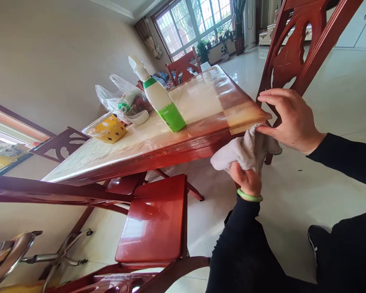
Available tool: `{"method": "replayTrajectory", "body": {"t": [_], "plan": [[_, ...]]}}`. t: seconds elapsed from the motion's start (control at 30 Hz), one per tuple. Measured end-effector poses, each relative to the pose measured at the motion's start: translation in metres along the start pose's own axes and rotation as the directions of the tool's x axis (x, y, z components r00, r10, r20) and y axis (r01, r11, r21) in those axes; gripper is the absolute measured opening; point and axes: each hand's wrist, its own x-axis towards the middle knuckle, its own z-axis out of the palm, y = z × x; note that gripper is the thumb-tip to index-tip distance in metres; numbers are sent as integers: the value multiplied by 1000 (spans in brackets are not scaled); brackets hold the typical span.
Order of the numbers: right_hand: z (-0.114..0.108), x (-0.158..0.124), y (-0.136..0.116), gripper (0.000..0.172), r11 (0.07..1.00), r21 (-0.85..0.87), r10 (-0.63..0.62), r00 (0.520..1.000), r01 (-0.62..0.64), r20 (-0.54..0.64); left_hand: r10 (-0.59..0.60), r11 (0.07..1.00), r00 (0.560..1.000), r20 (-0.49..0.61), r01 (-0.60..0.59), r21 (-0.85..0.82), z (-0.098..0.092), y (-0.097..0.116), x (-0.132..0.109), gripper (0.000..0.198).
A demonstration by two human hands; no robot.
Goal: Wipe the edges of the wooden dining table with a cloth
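Note:
A light grey cloth (240, 151) hangs bunched at the near right corner of the dining table (198, 101). My left hand (247, 179), with a green bangle at the wrist, grips the cloth from below, its fingers partly hidden in the folds. Just above and to the right is my right hand (293, 118), thumb and fingers spread apart beside the table corner. Its thumb tip touches the top of the cloth. A white spray bottle (166, 103) with a green collar and green lower label stands upright on the table near the front edge.
A yellow patterned container (110, 129), a white bowl (139, 118) and a clear plastic bag (123, 97) with things inside sit further left on the tabletop. A red wooden chair (155, 219) stands in front, another chair (295, 49) beside the right corner. A metal wheeled base (61, 252) is lower left.

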Motion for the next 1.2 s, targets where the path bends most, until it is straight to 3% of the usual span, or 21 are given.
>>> {"method": "replayTrajectory", "body": {"t": [0.07,0.17,0.33,0.4,0.57,0.63,0.77,0.83,1.0,1.1,1.2], "plan": [[-4,3,1,67,1000,11,-15,1000,15,20,97,985,983,154,-116,124,7,-9,3,17],[-11,8,2,56,998,54,-36,996,31,85,176,935,899,401,-279,217,16,-13,14,21],[-13,16,1,53,993,84,-98,987,88,124,306,870,808,503,-453,197,18,-11,28,6],[-4,22,-6,56,990,68,-129,985,122,115,343,851,799,494,-487,198,11,-17,33,4],[21,39,-27,70,992,39,-124,973,119,195,232,924,933,274,-299,237,-1,-32,34,8],[15,39,-25,70,996,44,-86,973,79,213,201,942,944,262,-260,215,6,-30,25,8],[-21,28,-4,64,999,23,-49,984,46,169,216,939,866,450,-311,148,33,-16,3,23],[-30,24,2,63,1000,-3,-17,985,17,170,239,923,829,505,-356,147,38,-13,1,29],[-2,23,-5,70,992,33,-123,975,119,186,321,861,841,436,-451,236,13,-32,15,17],[6,24,-7,64,995,36,-94,972,88,217,420,806,841,341,-518,287,8,-43,11,13],[-9,19,3,54,997,-5,-74,979,77,192,530,715,765,366,-635,292,24,-48,-2,11]]}}
